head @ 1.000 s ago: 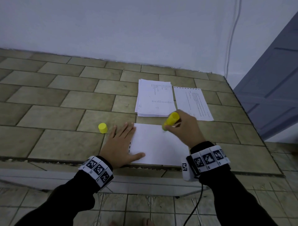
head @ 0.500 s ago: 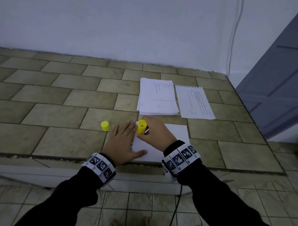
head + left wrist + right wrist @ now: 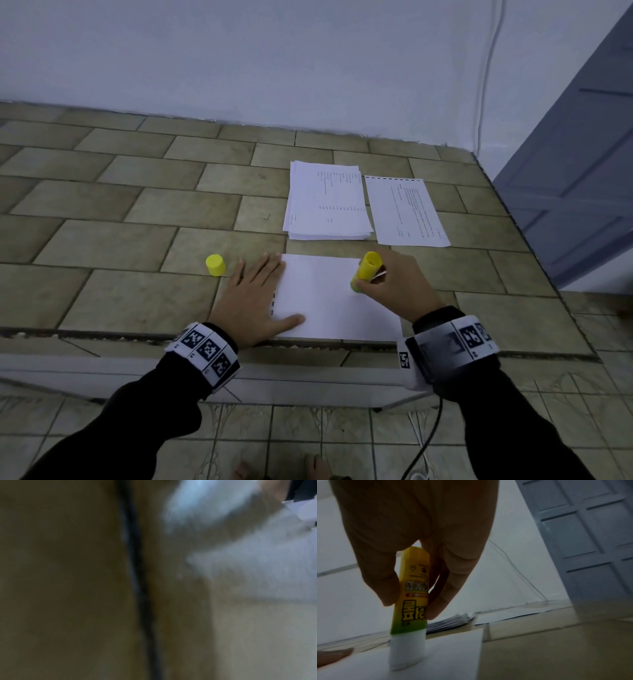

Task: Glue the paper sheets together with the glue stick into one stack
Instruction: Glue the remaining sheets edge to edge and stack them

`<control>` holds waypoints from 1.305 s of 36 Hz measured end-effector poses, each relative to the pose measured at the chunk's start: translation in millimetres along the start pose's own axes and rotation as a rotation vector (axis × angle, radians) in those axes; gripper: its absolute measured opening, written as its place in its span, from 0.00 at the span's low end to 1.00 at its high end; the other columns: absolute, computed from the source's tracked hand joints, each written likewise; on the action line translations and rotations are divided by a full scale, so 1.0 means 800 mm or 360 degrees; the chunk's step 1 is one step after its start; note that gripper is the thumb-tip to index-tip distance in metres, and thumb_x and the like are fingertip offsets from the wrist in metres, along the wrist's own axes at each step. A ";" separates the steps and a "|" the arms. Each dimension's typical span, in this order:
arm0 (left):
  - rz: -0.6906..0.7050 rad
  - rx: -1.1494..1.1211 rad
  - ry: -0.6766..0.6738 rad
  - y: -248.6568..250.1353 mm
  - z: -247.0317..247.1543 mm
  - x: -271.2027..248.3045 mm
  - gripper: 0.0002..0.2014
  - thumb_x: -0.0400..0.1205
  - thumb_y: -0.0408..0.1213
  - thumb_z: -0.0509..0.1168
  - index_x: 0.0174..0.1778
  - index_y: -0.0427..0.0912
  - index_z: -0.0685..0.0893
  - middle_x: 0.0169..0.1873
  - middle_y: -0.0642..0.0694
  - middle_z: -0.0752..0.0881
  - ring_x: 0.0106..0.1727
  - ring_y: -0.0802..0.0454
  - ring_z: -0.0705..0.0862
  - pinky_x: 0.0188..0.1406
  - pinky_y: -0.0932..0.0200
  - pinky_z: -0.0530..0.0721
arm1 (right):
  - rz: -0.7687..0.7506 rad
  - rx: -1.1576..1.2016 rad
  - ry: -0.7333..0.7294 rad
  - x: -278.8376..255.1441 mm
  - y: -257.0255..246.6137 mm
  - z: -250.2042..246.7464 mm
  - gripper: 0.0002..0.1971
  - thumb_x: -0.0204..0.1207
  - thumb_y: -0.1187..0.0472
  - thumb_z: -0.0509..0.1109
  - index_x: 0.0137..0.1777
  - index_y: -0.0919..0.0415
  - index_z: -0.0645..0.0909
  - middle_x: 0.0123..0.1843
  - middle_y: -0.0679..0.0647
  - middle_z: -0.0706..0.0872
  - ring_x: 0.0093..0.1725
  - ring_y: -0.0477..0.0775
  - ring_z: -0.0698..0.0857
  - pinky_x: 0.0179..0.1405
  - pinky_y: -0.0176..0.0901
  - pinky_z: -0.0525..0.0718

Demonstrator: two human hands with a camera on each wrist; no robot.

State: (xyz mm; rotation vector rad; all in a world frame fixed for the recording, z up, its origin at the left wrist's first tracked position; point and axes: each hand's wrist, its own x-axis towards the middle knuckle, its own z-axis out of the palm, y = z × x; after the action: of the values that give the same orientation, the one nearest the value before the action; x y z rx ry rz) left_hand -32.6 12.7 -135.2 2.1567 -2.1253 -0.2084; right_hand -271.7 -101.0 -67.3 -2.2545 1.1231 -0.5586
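Left wrist view blurred throughout; print on paper stack [image 3: 327,202] illegible

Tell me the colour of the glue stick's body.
Yellow, turning green at the bottom of the glue stick; right wrist view shows it best.

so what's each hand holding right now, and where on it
The right hand grips the glue stick by the middle of its yellow barrel, white tip on the blank sheet. The left hand holds nothing; it presses flat on that sheet's left edge.
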 end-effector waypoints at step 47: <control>0.0022 -0.0087 0.0116 -0.008 0.013 0.002 0.35 0.85 0.52 0.34 0.84 0.38 0.62 0.84 0.45 0.59 0.85 0.47 0.56 0.83 0.38 0.51 | -0.0352 0.0305 -0.0295 -0.038 -0.018 0.018 0.06 0.71 0.63 0.77 0.39 0.63 0.83 0.45 0.52 0.84 0.42 0.50 0.85 0.41 0.49 0.86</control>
State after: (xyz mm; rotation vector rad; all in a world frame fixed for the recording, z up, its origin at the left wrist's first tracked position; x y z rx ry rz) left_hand -28.1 11.3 -146.5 2.0858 -2.0702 -0.1816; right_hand -271.9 -65.1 -72.4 -2.2226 0.7036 -0.5079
